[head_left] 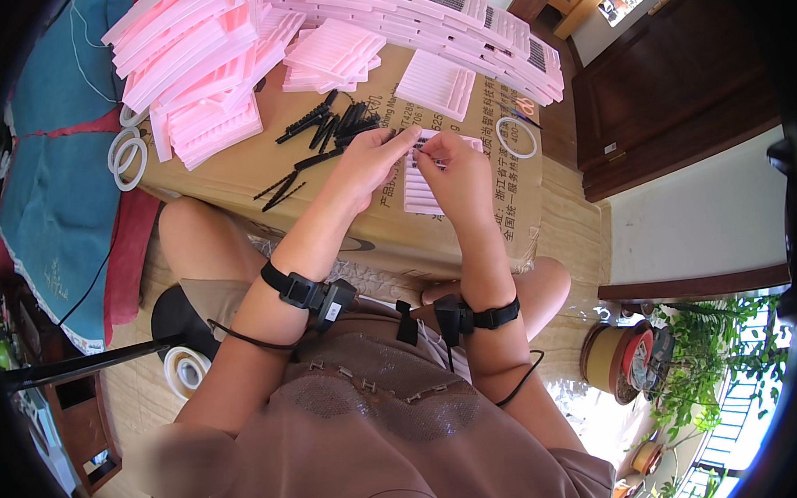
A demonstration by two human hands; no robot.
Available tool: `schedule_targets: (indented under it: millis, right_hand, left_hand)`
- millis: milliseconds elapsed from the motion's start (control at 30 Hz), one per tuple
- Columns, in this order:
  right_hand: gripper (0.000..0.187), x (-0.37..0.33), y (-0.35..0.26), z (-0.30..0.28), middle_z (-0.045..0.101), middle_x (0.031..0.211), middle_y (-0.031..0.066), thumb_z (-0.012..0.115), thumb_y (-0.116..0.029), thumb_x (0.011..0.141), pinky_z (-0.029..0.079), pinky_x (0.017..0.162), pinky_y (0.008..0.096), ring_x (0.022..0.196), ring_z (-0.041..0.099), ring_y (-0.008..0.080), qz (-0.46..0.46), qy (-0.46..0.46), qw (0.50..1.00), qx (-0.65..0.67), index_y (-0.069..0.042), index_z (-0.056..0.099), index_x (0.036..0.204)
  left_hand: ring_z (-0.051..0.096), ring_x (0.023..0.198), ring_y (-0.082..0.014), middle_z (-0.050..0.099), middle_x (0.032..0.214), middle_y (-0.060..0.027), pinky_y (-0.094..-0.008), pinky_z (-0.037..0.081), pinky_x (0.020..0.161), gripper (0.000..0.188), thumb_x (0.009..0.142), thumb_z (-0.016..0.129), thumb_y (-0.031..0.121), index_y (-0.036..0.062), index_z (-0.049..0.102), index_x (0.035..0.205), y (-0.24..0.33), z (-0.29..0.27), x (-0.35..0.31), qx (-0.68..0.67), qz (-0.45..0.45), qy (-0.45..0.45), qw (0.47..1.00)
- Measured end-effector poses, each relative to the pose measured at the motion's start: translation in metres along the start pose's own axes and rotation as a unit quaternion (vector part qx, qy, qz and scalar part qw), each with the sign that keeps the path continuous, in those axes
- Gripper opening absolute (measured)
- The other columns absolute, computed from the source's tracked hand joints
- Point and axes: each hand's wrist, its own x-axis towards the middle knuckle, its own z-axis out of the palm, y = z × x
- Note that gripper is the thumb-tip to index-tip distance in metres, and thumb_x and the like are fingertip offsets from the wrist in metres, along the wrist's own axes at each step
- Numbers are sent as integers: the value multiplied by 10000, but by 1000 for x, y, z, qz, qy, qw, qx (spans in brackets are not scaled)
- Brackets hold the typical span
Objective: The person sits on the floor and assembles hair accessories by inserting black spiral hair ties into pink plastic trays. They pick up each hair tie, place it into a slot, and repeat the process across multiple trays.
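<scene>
A pink ridged tray lies on a large cardboard box in front of me, its upper part covered by my hands. My left hand is closed at the tray's far left corner, thumb and fingers pressed together. My right hand makes a pinch over the tray's far end. Small dark bits show by the fingertips, too small to name. Left of my left hand lie several loose black bristly strips. Two thin dark strips lie nearer to me.
Pink trays pile up at the far left, with a smaller stack beside them. Trays filled with black strips line the far edge. An unfilled tray, a white ring and scissors lie to the right.
</scene>
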Motion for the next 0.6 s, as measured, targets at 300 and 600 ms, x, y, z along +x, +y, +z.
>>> schedule_targets:
  millis: [300,600]
  right_hand:
    - [213,0,11,-4,764,908,99,747,-157,891,561,776,345,872,734,211,-27,-47,996,77,-29,701,1055]
    - [176,8,34,-16,752,908,65,712,-126,940,501,756,275,852,655,103,69,-150,971,172,25,734,1027]
  left_hand:
    - [571,683,-84,660,787,-16,-268,450,617,254,969,706,242,-13,702,977,-3,-2,3,218,111,20,969]
    - [627,795,-108,729,897,-76,-294,517,747,263,941,728,204,-39,716,1042,-5,-6,4,339,165,23,926]
